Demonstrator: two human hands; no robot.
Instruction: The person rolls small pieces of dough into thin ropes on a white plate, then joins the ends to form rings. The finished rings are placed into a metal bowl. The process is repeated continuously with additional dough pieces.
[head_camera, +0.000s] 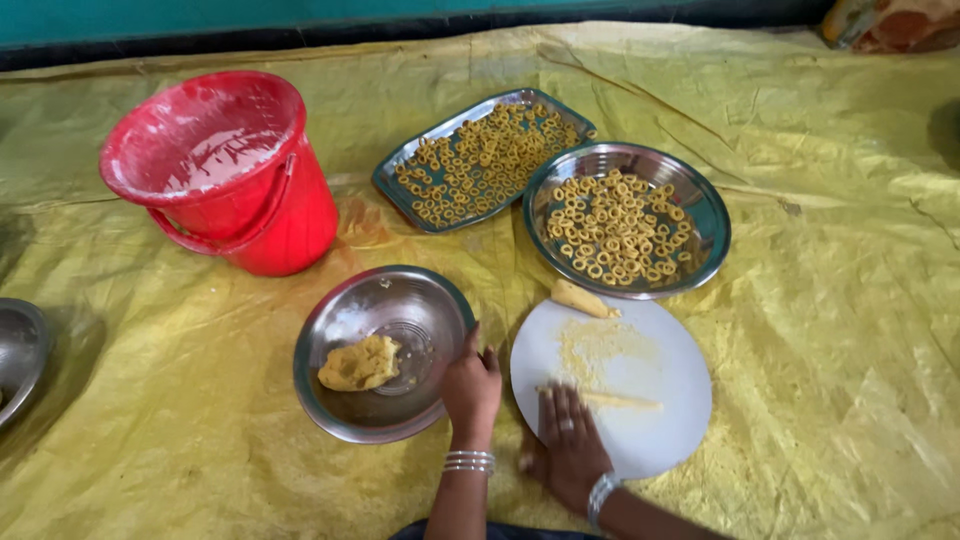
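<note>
My right hand (568, 440) lies flat on a round white board (655, 420), pressing on a thin rope of yellow dough (615, 400). A short thick dough piece (582, 298) rests at the board's far edge. My left hand (472, 385) grips the near right rim of a steel bowl (340, 330) that holds a lump of yellow dough (360, 363). Beyond the board stand a round steel plate (708, 215) and a rectangular steel tray (390, 180), both covered with several small dough rings.
A red bucket (262, 215) dusted with white flour stands at the back left. Another steel bowl (18, 355) sits at the left edge. Everything rests on a wrinkled yellow sheet (830, 330) spread over the floor. A dark teal wall runs along the back.
</note>
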